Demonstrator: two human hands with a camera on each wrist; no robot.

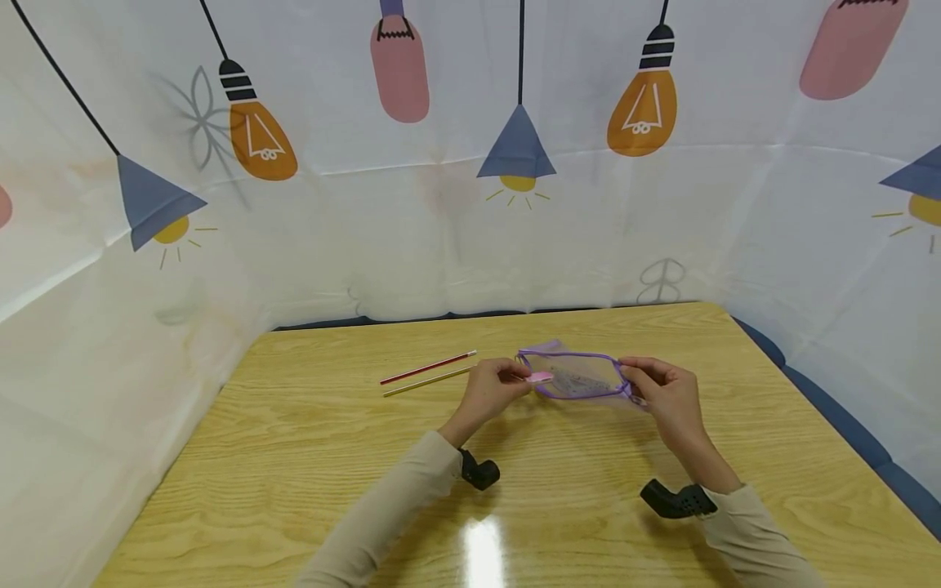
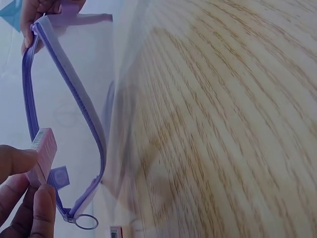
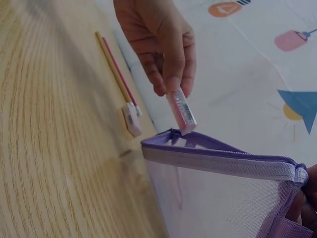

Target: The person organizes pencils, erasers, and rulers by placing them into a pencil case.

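My left hand (image 1: 491,388) pinches a small pink eraser (image 3: 182,113) between thumb and fingers. It holds the eraser at the mouth of a purple-edged, see-through mesh zip pouch (image 1: 581,382). The pouch is unzipped, its two zip edges spread apart, and a ring hangs from the zip end in the left wrist view. My right hand (image 1: 671,400) grips the other end of the pouch, which is held up off the table. In the right wrist view, the eraser's lower end overlaps the pouch's rim; I cannot tell how far inside it is.
On the wooden table (image 1: 294,457) lie a red pencil (image 1: 428,367) and a yellowish pencil (image 1: 426,381), left of the pouch. A second eraser (image 3: 132,120) lies by the pencils' ends, hidden in the head view. A printed white curtain (image 1: 441,237) hangs behind the table.
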